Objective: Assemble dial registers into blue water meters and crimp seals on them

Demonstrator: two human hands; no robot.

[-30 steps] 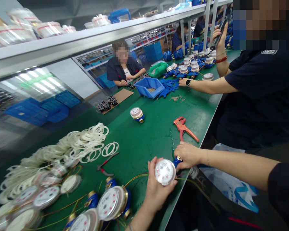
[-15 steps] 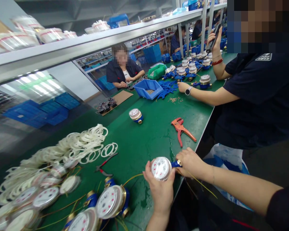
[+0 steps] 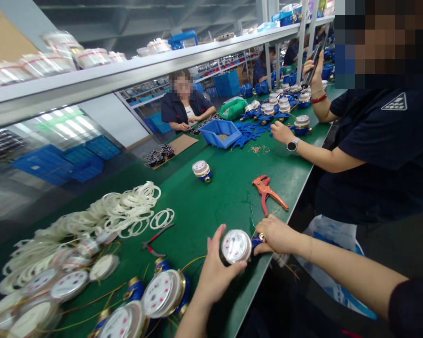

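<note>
Right hand (image 3: 277, 234) gripped the meter (image 3: 237, 247) by its blue pipe end (image 3: 257, 241), probably to steady it; left hand (image 3: 216, 267) spread half-open around it, contact unclear. Meter was just nearside of the orange cutter (image 3: 262, 184).

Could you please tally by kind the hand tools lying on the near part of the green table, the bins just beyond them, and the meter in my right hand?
Hand tools: 2 (orange cutter, red-handled nippers)
Bins: 2 (blue bin, green bin)
Meter in your right hand: 1
Total: 5
</note>
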